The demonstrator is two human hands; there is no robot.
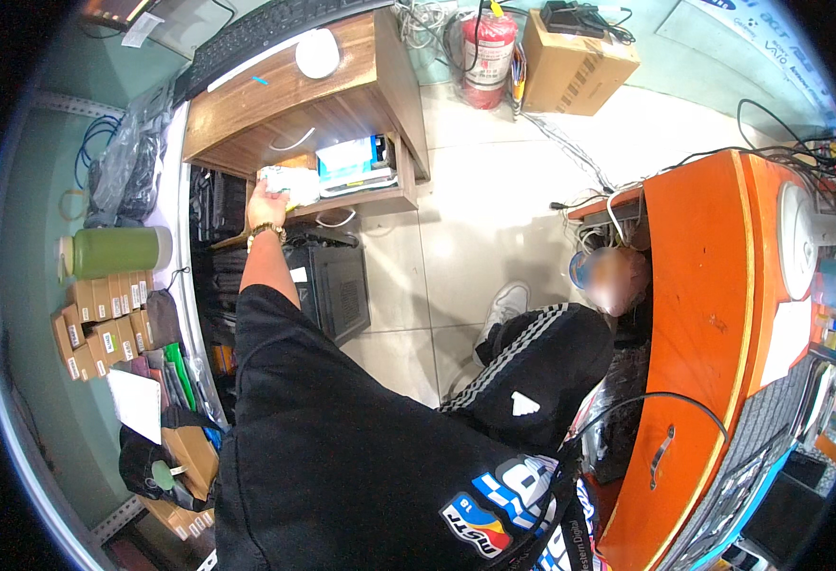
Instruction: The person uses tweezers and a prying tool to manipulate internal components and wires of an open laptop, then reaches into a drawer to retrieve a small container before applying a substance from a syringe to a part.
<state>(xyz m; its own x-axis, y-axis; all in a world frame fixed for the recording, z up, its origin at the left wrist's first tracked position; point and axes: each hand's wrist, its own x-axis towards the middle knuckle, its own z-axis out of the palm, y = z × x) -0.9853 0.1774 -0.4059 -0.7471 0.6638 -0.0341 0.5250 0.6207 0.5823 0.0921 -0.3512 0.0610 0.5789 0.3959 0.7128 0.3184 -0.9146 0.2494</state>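
My left hand [265,206], with a watch or bracelet at the wrist, reaches into a pulled-out drawer [401,195] of a brown wooden desk. Its fingers are closed on the edge of a white packet [291,180] at the drawer's left side; bright glare washes out the packet's details. Beside that packet lie blue-and-white boxes or papers [349,164] and some dark items. My right hand is out of sight.
Below the drawer stands a black case [332,290]. A red cylinder in plastic [486,62] and a cardboard box [578,67] stand by the far wall. An orange desk [698,314] with trailing cables borders the right; a green bottle [118,252] and small boxes [104,319] line the left.
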